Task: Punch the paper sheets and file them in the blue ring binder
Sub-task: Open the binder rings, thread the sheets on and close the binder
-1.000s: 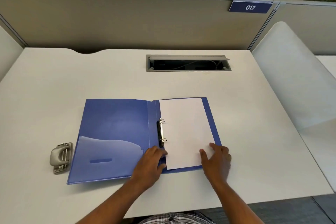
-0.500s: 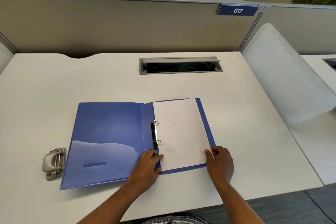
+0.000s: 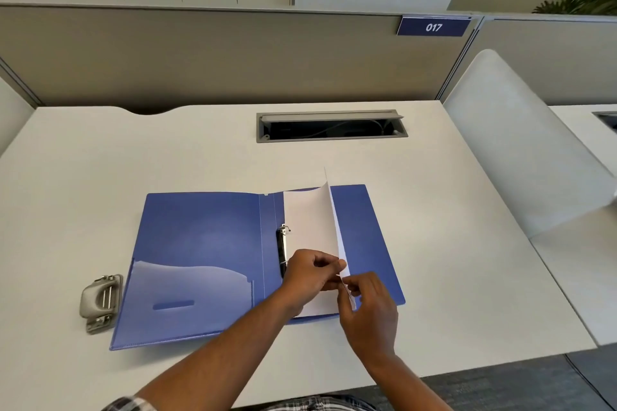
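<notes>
The blue ring binder [image 3: 203, 243] lies open on the white desk, its metal ring mechanism [image 3: 282, 247] along the spine. White paper sheets [image 3: 310, 220] stand on the right cover, their right edge lifted and curled upward. My left hand [image 3: 309, 274] pinches the lifted edge near its lower end. My right hand [image 3: 365, 307] pinches the same edge just below, beside the left. A grey hole punch [image 3: 100, 302] sits on the desk left of the binder.
The white desk [image 3: 100, 170] has an open cable tray [image 3: 330, 127] at the back centre. A beige partition with a blue "017" sign [image 3: 433, 27] rises behind. A white side panel [image 3: 521, 143] stands at the right. The desk's front edge is near my arms.
The sheets lay flat with both hands at their lower corners. Now both hands have lifted the right edge, and the paper curls up toward the spine.
</notes>
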